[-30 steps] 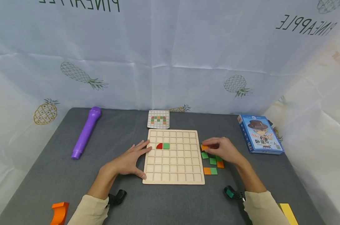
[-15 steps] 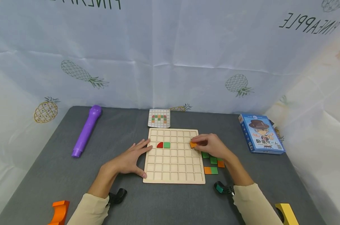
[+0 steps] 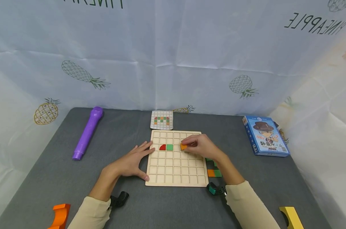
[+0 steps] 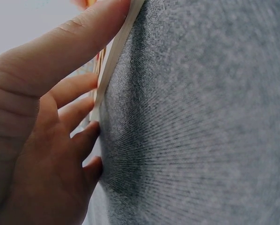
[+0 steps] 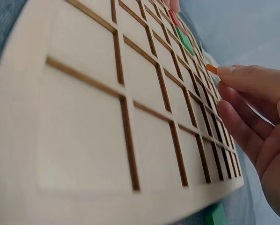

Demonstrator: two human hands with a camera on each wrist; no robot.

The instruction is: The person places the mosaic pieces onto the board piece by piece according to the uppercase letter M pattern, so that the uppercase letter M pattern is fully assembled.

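A wooden grid board (image 3: 177, 170) lies on the dark table, with a red quarter-round tile (image 3: 162, 147) and a green square tile (image 3: 169, 147) side by side in its cells. My left hand (image 3: 130, 163) rests at the board's left edge, fingers spread, thumb and fingertips touching the rim. Over the board, right of the green tile, my right hand (image 3: 202, 147) pinches an orange tile (image 3: 183, 147) between thumb and fingers. In the right wrist view that orange tile (image 5: 211, 69) shows just above the grid.
A small pattern card (image 3: 161, 120) stands behind the board. Loose green and orange tiles (image 3: 214, 173) lie at its right, partly behind my right arm. A purple microphone (image 3: 88, 133), a blue box (image 3: 265, 136), an orange block (image 3: 60, 216) and a yellow block (image 3: 291, 217) lie farther out.
My right hand has carried the orange tile leftward from beside the board to above its grid, near the green tile. The left hand stays at the board's edge.
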